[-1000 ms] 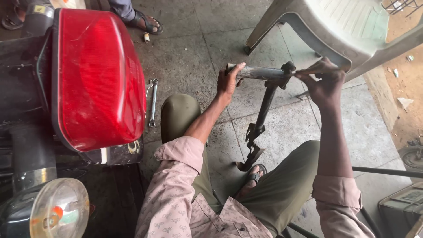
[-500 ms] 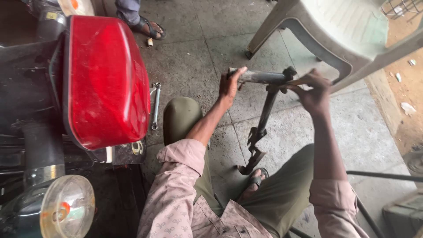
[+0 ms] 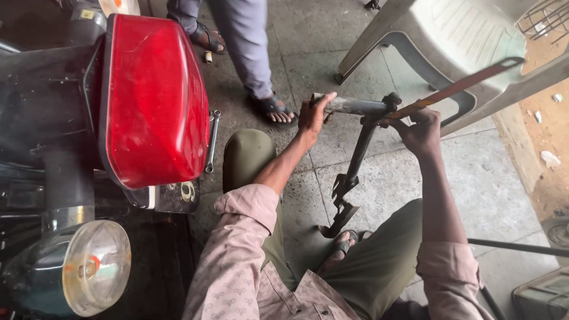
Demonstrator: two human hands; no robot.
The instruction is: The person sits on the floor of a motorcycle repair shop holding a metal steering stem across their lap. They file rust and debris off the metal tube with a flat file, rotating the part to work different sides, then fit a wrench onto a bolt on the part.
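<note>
The fingers of the left hand (image 3: 312,115) are wrapped tight around the near end of a grey metal tube (image 3: 355,106), thumb on top, so the tube's end is hidden inside the fist. The fingers of the right hand (image 3: 422,130) are curled shut around a long rusty flat bar (image 3: 456,89), gripped just beside the spot where the tube meets a dark upright rod (image 3: 358,157). The bar slants up and away to the right, crossing in front of a pale plastic chair (image 3: 468,41).

The tube lies roughly level between the two hands. The rod drops from its far end to a bracketed foot (image 3: 342,213) on the concrete floor (image 3: 486,178), right beside the person's sandalled foot (image 3: 344,243), which seems to brace it; whether they touch I cannot tell.

What could go wrong, as I judge it: the bar looks wedged at the joint, and if it slips under load the right hand could lurch toward the chair or scrape knuckles on the rod. The bracketed foot could also skid on the floor and strike the toes beside it.

Further out, another person's sandalled foot (image 3: 271,109) stands near the left hand, close enough to be caught by a swinging tube. To the left sits a motorcycle's red tail lamp (image 3: 154,101), with a spanner (image 3: 211,142) just beside it.
</note>
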